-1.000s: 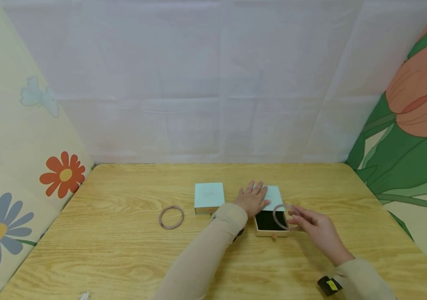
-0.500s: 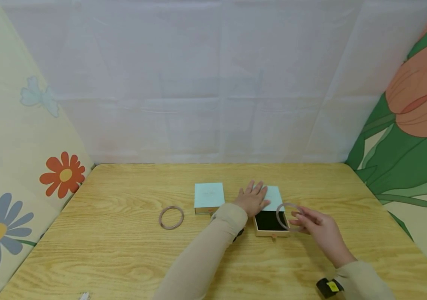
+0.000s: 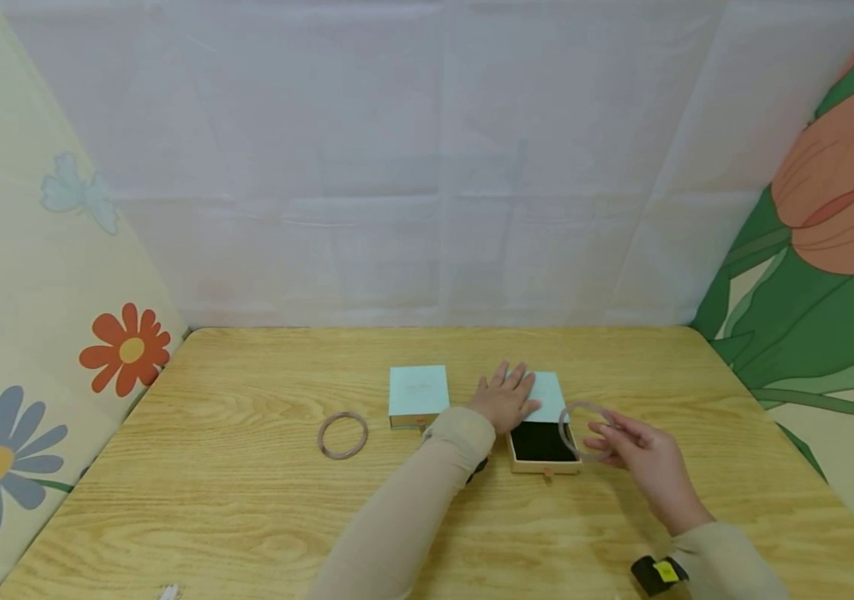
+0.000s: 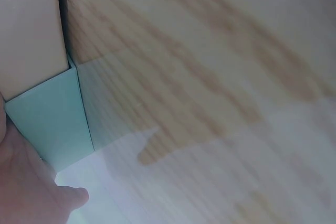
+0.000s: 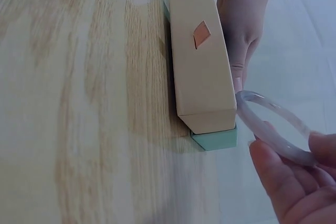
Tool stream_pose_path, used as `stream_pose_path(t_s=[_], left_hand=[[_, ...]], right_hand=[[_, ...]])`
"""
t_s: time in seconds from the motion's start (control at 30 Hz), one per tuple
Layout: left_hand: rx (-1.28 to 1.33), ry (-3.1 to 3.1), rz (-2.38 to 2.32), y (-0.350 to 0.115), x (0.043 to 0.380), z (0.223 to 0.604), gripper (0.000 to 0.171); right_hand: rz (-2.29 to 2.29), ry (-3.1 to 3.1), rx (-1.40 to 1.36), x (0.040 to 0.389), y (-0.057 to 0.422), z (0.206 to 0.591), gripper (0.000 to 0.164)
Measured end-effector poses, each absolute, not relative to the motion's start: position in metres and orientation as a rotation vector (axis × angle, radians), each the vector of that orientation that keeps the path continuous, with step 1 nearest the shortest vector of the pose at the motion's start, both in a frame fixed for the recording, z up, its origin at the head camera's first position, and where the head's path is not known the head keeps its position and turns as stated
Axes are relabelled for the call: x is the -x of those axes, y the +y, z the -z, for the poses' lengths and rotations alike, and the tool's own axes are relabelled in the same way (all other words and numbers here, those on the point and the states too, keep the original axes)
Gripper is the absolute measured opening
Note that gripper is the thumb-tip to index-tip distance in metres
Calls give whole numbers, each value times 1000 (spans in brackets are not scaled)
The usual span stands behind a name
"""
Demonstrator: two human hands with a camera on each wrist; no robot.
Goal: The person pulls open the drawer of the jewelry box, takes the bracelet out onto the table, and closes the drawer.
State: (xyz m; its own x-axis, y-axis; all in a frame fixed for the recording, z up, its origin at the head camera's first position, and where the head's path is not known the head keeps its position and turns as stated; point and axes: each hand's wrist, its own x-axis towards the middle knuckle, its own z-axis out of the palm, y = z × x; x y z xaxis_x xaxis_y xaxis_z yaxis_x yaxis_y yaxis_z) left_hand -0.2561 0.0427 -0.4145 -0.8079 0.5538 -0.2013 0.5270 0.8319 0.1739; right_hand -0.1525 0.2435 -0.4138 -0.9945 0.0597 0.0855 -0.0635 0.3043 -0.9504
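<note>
Jutting leftward, the bangle (image 5: 264, 131) sits pinched in the right hand (image 3: 646, 463) (left hand (image 3: 501, 404) spread on open box (image 3: 550, 393)).

Over the past second the right hand (image 3: 644, 457) has drifted slightly to the person's right, carrying the translucent, pale-lilac round bangle (image 5: 262, 128) along, so that it now overlaps less of the cream-coloured, square drawer (image 3: 545, 467) and leaves more of the black lining (image 3: 534, 442) showing from the head view.
</note>
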Motion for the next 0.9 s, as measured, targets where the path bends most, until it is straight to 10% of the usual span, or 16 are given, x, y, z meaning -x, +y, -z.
stream_pose_path(t_s=[0.9], left_hand=[[-832,2768,-150,42,254,412,59]], right_hand=[[-1953,-2335,156,156,251,418,54]])
